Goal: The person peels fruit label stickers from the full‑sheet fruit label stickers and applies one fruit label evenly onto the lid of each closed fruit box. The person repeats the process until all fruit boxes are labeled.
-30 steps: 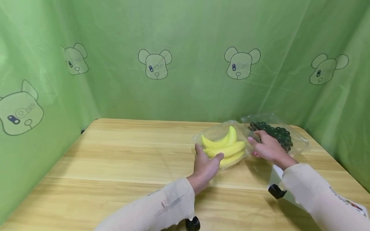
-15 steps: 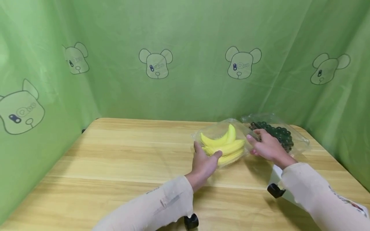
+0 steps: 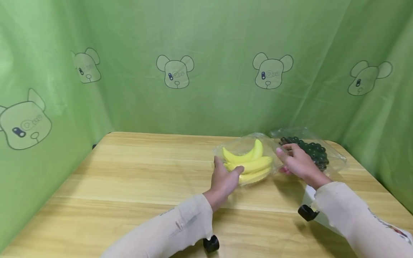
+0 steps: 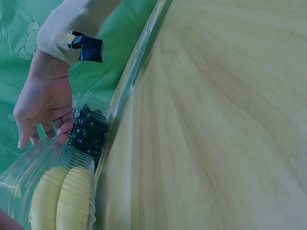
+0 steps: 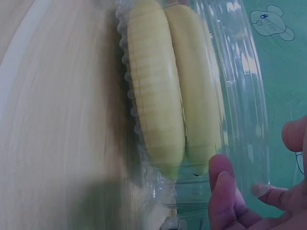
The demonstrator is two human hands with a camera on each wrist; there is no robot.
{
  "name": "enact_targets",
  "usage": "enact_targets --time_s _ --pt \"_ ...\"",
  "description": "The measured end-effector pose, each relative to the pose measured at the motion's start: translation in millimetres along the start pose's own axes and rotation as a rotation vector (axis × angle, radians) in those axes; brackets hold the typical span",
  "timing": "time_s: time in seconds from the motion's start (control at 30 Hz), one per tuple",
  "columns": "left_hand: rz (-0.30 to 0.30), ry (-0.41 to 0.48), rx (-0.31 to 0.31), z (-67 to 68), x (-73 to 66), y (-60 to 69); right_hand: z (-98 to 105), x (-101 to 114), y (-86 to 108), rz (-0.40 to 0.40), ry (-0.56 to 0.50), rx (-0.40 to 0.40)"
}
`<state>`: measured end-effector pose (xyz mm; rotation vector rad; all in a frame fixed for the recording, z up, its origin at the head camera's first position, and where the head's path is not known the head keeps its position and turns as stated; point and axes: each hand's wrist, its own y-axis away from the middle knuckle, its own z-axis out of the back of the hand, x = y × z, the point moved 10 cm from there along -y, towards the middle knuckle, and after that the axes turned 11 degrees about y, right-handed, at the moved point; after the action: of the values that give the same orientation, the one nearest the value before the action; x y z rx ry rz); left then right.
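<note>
A clear plastic container (image 3: 238, 145) with yellow bananas (image 3: 255, 165) inside stands towards the back right of the table. The left hand (image 3: 224, 179) grips its front left side, thumb in front over the bananas and fingers at the left edge. At the container's right end is the right hand (image 3: 300, 163); its curved fingers (image 5: 223, 191) hold the lower corner, with the thumb near the upper edge. In the left wrist view the right hand (image 4: 45, 105) reaches over the container's end (image 4: 79, 155), beside the dark fruit.
Behind the right hand lies a second clear container (image 3: 335, 156) with dark green grapes (image 3: 317, 152). A white box (image 3: 309, 195) is partly under the right sleeve. Black devices are strapped at both wrists. The wooden table (image 3: 145, 172) ends at green curtains (image 3: 213, 107).
The left hand has slid slightly left and up along the container, and its thumb has shifted left over the bananas. The container has moved slightly left; the right hand has barely moved.
</note>
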<state>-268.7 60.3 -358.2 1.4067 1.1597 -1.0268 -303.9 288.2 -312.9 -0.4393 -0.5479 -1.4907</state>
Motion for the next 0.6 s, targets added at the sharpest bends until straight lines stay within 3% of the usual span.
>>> enact_targets --time_s 0.23,0.6 --pt "0.01 0.025 -0.001 5.5 0.2 -4.3 -2.3 2.8 -0.2 0.02 -0.13 0.017" --pt "-0.015 -0.02 -0.028 16.1 -7.6 -9.0 -1.3 9.0 1.1 0.051 -0.195 0.012"
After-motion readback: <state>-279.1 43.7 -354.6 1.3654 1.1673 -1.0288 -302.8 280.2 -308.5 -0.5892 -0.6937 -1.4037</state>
